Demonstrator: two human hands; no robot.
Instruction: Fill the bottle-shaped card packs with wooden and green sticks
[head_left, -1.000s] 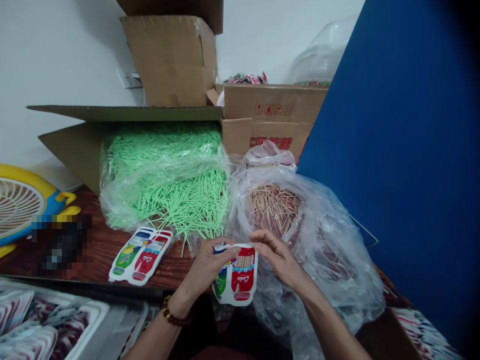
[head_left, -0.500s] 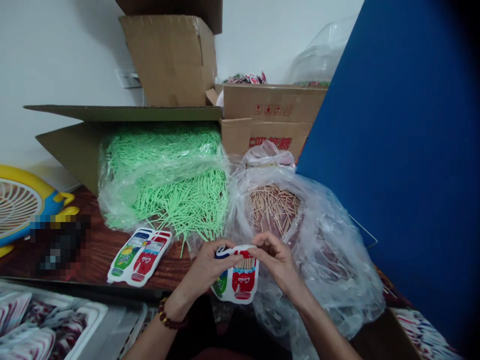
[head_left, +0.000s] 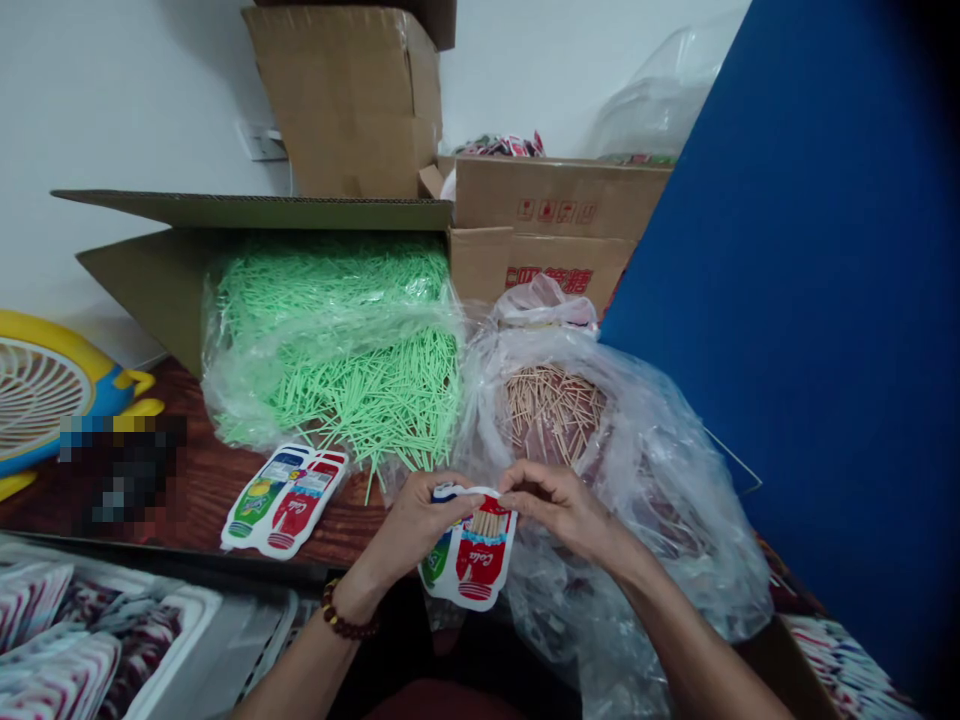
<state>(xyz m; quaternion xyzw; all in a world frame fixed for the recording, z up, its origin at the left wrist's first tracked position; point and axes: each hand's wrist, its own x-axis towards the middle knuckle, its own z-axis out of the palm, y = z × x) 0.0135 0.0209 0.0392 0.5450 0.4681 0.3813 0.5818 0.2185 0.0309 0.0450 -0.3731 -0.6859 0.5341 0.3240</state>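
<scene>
My left hand (head_left: 416, 520) grips the top left of a bottle-printed packet (head_left: 469, 560), holding its mouth apart. My right hand (head_left: 559, 505) pinches the packet's top right edge; short tan sticks (head_left: 487, 522) show inside the opening. Just behind my hands lies a clear bag of tan sticks (head_left: 551, 410). A bag of green sticks (head_left: 352, 340) spills from a cardboard box (head_left: 172, 280) to the left. A second bottle-printed packet (head_left: 285, 500) lies flat on the wooden table (head_left: 202, 480).
A blue panel (head_left: 810, 260) stands at the right. Stacked cardboard boxes (head_left: 540, 215) line the wall behind. A yellow and blue fan (head_left: 45, 400) sits at the far left. White trays of packets (head_left: 82, 650) lie at the lower left.
Both hands stay on the packet; my right fingers have shifted slightly at its opening. The camera view has tilted a little.
</scene>
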